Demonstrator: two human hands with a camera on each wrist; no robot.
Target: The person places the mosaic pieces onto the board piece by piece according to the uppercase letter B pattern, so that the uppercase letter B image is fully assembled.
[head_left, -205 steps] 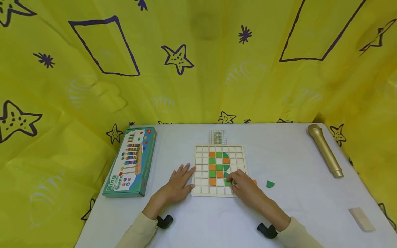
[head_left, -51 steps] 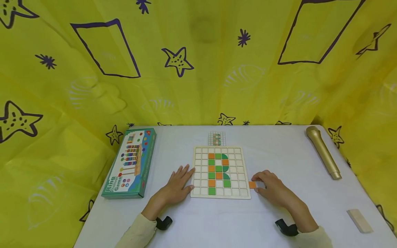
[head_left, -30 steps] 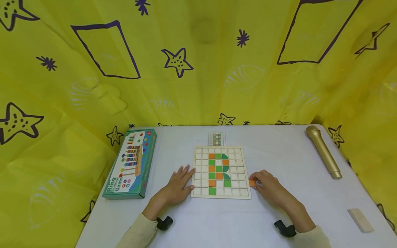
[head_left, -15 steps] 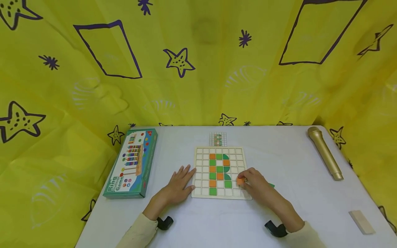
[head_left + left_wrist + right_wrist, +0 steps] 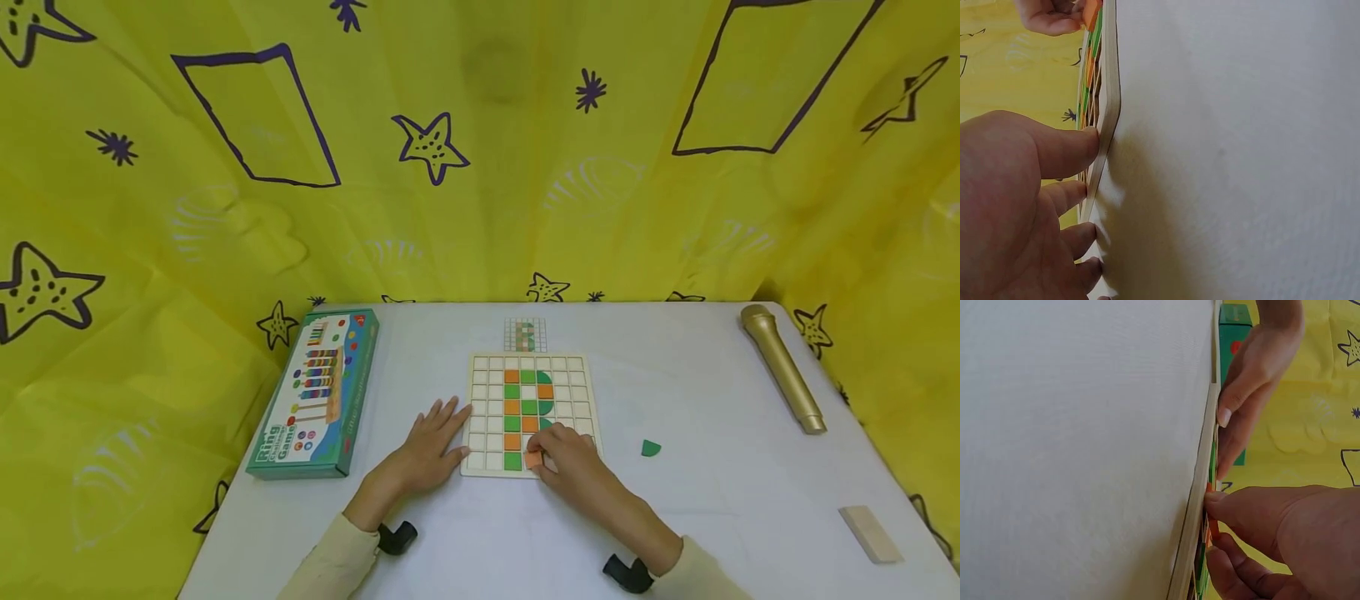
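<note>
A wooden grid board (image 5: 480,462) lies on the table, with green and orange tiles set in it in the form of a letter R. My right hand (image 5: 581,471) pinches an orange square tile (image 5: 533,460) between thumb and fingers at the board's bottom row, just right of a green square tile (image 5: 512,461). In the right wrist view this orange tile (image 5: 1213,528) is tilted at the board's surface. My left hand (image 5: 427,450) lies flat, its fingertips and thumb touching the board's left edge. Part of the R's right leg is hidden behind my right hand.
A green quarter-round tile (image 5: 651,448) lies right of the board. Behind the board is a small pattern card (image 5: 525,335). A boxed ring game (image 5: 315,396) stands left; a gold microphone (image 5: 782,367) and a pale wooden block (image 5: 870,534) lie right.
My right hand picked up the orange tile from beside the board and carried it left to the bottom row. A green square was added there since the oldest frame. My left hand stayed put.
</note>
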